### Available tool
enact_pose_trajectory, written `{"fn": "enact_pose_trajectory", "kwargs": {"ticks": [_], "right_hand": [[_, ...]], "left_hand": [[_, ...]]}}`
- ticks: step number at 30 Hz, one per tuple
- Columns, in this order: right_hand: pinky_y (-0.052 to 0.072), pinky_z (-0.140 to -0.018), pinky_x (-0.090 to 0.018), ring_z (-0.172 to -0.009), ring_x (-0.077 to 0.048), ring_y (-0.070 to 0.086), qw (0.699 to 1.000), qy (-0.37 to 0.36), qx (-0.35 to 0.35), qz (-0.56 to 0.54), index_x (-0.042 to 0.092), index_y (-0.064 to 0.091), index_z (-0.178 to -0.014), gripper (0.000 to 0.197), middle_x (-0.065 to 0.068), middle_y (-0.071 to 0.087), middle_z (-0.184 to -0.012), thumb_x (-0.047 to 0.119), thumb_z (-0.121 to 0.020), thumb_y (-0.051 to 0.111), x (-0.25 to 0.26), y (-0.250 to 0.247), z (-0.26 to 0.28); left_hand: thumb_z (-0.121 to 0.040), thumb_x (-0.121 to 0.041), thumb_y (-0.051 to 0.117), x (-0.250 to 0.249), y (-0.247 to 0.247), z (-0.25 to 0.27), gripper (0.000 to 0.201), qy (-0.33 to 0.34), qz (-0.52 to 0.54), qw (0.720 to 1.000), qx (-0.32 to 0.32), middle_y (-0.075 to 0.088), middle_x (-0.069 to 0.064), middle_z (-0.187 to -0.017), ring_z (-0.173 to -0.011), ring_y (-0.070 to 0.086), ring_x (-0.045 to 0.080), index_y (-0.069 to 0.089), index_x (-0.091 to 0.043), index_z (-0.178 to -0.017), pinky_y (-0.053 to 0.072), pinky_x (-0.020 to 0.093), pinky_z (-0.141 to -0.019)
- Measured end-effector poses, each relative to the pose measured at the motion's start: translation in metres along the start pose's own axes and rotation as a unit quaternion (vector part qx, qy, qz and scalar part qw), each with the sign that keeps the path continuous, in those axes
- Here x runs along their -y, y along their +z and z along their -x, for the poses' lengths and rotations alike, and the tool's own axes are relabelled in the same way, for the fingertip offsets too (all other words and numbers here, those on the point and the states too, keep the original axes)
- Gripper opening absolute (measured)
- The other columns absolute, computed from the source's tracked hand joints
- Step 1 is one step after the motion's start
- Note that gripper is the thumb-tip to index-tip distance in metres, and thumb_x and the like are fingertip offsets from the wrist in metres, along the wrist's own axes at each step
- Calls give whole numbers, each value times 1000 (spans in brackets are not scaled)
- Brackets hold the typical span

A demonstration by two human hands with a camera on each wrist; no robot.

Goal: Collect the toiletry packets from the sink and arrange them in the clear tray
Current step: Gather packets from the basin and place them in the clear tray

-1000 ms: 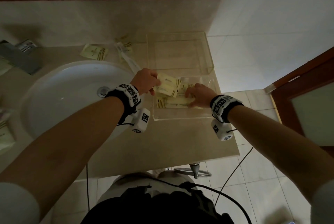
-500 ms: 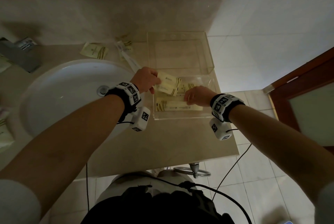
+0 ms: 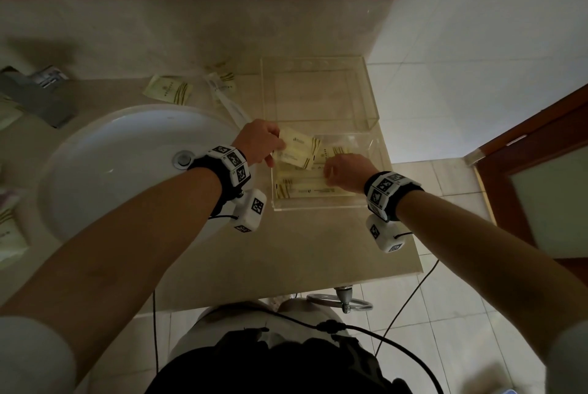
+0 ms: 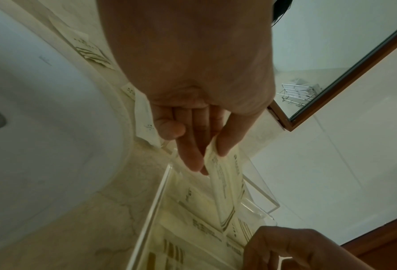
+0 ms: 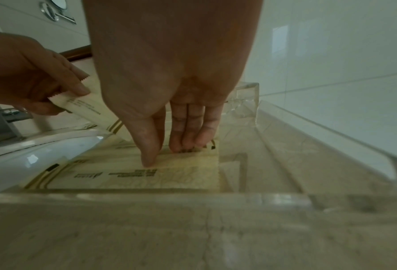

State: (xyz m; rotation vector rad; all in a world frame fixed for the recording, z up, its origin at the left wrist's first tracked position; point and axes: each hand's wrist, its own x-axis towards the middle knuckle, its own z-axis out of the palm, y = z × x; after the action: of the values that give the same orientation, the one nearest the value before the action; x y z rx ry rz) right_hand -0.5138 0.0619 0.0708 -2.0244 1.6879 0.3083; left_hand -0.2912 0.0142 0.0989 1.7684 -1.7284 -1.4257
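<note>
My left hand (image 3: 259,140) pinches a small stack of cream toiletry packets (image 3: 299,152) over the left wall of the clear tray (image 3: 318,206). In the left wrist view the thumb and fingers (image 4: 225,144) clamp the packets' (image 4: 223,182) top edge, and they hang tilted into the tray (image 4: 156,201). My right hand (image 3: 345,171) reaches into the tray; its thumb and fingertips (image 5: 167,153) press on cream packets (image 5: 146,177) lying flat on the tray floor. The white sink (image 3: 127,164) lies to the left and shows no packets.
Loose packets lie on the counter behind the sink (image 3: 168,93) (image 3: 222,85), with more at the far left (image 3: 9,228). A taller clear box (image 3: 318,91) stands behind the tray. The metal faucet (image 3: 35,94) is at the back left. The counter edge (image 3: 286,279) is near my body.
My right hand has shifted slightly on the flat packets in the tray. The left hand has stayed almost still with its packets.
</note>
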Motion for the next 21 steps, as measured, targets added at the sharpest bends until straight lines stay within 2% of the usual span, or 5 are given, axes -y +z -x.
{"fn": "enact_pose_trajectory", "kwargs": {"ticks": [5, 9, 13, 17, 21], "right_hand": [[41, -76, -28, -91, -17, 55, 1000, 3, 13, 4, 27, 62, -101, 18, 3, 64, -101, 32, -85, 64, 0, 1, 1], [43, -77, -29, -93, -19, 57, 1000, 13, 25, 5, 24, 61, -100, 19, 2, 63, -100, 36, -85, 64, 2, -2, 0], [46, -74, -30, -86, -17, 57, 991, 57, -22, -119, 23, 56, -94, 31, 3, 61, -100, 49, -81, 67, -2, -11, -4], [52, -82, -33, -91, -17, 60, 963, 48, -53, -261, 23, 52, -121, 48, 2, 60, -103, 46, -81, 69, 2, -20, -3], [44, -77, -24, -94, -14, 57, 960, 26, -44, -277, 22, 61, -120, 36, 3, 62, -108, 36, -87, 66, 9, -23, -4]], "left_hand": [[-83, -12, 66, 4, 2, -2, 13, -6, 0, 1000, -3, 68, 9, -74, -45, 63, 16, 65, -2, -92, 37, 20, -38], [-83, -13, 66, 4, 4, -2, 16, -10, -6, 1000, 0, 71, 17, -84, -45, 63, 16, 66, -1, -94, 38, 20, -40], [-83, -14, 67, 2, 7, -3, 17, -14, -18, 1000, 15, 71, 14, -84, -48, 63, 18, 67, -4, -96, 37, 19, -40], [-81, -11, 67, -3, 10, -1, 10, -6, -36, 998, 58, 68, 8, -73, -47, 63, 17, 69, -3, -87, 35, 21, -41], [-80, -10, 66, -6, 12, 0, 17, -3, -47, 996, 78, 68, 10, -76, -51, 64, 20, 69, 1, -93, 34, 22, -43]]}}
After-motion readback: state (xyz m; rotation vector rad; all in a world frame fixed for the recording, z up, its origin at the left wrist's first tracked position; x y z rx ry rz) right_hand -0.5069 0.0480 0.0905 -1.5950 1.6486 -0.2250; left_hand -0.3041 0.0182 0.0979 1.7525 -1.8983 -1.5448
